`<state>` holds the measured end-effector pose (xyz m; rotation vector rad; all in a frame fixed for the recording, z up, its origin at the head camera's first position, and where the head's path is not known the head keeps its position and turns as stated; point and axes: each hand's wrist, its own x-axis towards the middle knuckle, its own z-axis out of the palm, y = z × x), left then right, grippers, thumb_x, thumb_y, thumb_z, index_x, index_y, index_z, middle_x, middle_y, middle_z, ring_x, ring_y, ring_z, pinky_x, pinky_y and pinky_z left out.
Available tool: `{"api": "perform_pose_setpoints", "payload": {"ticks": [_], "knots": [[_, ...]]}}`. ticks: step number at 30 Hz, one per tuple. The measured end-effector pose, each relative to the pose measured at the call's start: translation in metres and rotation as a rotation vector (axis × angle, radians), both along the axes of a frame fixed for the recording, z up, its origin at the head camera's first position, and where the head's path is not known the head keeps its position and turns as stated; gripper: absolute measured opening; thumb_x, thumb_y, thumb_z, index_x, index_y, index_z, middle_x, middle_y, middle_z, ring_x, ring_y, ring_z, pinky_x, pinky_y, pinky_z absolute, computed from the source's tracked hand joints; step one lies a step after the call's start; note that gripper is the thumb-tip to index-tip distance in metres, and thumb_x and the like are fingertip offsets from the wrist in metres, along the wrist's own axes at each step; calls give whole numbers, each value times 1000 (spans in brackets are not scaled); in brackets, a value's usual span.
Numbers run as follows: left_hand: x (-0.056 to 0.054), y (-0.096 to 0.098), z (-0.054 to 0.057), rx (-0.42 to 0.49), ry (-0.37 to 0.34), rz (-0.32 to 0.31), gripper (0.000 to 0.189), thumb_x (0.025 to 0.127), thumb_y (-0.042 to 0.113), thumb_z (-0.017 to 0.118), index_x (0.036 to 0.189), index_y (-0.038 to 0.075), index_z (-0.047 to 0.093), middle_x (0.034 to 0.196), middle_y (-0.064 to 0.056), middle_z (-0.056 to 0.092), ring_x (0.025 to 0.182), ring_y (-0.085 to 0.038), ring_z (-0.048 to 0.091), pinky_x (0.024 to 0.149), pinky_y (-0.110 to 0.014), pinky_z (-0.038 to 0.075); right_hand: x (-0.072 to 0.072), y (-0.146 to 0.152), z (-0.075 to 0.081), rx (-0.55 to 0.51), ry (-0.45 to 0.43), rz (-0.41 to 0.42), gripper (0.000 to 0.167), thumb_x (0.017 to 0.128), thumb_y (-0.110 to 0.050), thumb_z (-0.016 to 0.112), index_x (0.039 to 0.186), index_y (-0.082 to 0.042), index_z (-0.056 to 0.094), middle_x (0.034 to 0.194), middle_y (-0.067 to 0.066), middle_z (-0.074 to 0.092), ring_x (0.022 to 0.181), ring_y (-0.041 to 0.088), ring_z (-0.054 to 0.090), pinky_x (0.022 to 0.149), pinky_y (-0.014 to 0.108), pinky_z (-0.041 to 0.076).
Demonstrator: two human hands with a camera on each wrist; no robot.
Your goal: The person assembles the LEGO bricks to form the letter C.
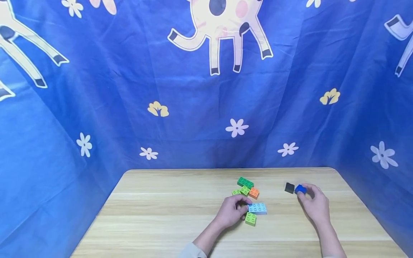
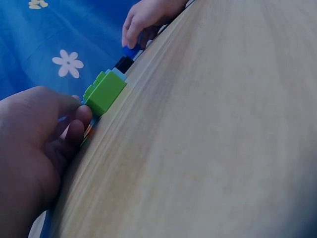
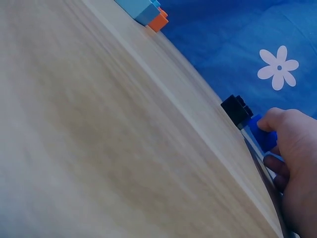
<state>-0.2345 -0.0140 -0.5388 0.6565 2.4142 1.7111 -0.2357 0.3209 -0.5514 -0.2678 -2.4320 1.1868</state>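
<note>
My left hand (image 1: 231, 210) pinches the left end of a long light blue toy brick (image 1: 260, 208) on the table. Just in front of that brick sits a lime green brick (image 1: 250, 219), large in the left wrist view (image 2: 106, 93). At the right, my right hand (image 1: 317, 205) grips a dark blue brick (image 1: 300, 189) between thumb and fingers. Close to its left stands a black brick (image 1: 289, 187), also visible in the right wrist view beside the thumb. The fingers partly cover both held bricks.
Behind my left hand lie a dark green brick (image 1: 245, 182), an orange brick (image 1: 254, 193) and two more lime bricks, one at the centre (image 1: 245, 190) and one at the left (image 1: 236, 192). A blue patterned curtain (image 1: 193, 143) encloses the wooden table (image 1: 155, 222) at the back and sides.
</note>
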Motion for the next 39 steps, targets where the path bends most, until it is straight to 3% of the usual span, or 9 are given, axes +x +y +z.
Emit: {"api": "perform_pose_setpoints", "payload": {"ticks": [3, 5, 9, 12, 24, 29, 39], "knots": [[0, 0, 0, 7, -3, 12, 12, 98, 4, 72, 107, 10, 75, 83, 7, 67, 56, -5, 59, 50, -21, 51, -1, -2, 1, -28, 20, -16, 36, 98, -11, 73, 132, -1, 66, 137, 27, 64, 125, 48, 63, 113, 65, 42], [0, 0, 0, 6, 0, 17, 10, 98, 7, 74, 107, 10, 75, 82, 7, 67, 56, -5, 59, 50, -21, 51, 0, -6, 2, -48, 36, -22, 36, 98, -12, 73, 132, -2, 66, 137, 23, 65, 121, 40, 67, 110, 53, 49], [1, 0, 2, 4, 1, 26, 11, 95, 9, 77, 106, 10, 75, 81, 6, 68, 55, -5, 58, 49, -22, 51, 1, -13, 4, -93, 89, -4, 34, 97, -11, 76, 130, -3, 69, 129, 22, 69, 101, 4, 67, 90, 17, 53], [1, 0, 2, 2, -5, 33, 12, 95, 8, 77, 107, 9, 75, 82, 6, 67, 56, -5, 58, 50, -22, 52, 1, -19, 5, -129, 132, 28, 33, 96, -8, 77, 128, -2, 70, 121, 24, 71, 91, -12, 58, 77, 6, 49], [1, 2, 3, 18, -18, 59, 11, 98, 4, 72, 107, 8, 73, 94, 6, 68, 56, -5, 57, 52, -23, 55, 2, -36, 3, -167, 191, 111, 32, 92, 0, 79, 124, -1, 71, 113, 16, 70, 81, 0, 64, 70, 11, 54], [0, 1, 2, 30, -22, 63, 10, 98, 3, 72, 107, 8, 73, 92, 5, 67, 56, -5, 58, 50, -23, 54, 5, -45, 1, -185, 231, 208, 35, 91, 2, 80, 125, -2, 71, 111, 16, 69, 78, 6, 64, 67, 15, 55], [1, 2, 3, 43, -25, 68, 11, 98, 5, 73, 109, 6, 73, 94, 3, 68, 57, -6, 59, 51, -23, 54, 6, -49, -2, -162, 257, 388, 42, 90, 8, 78, 130, 0, 69, 121, 21, 70, 95, 5, 67, 73, 16, 57]]}}
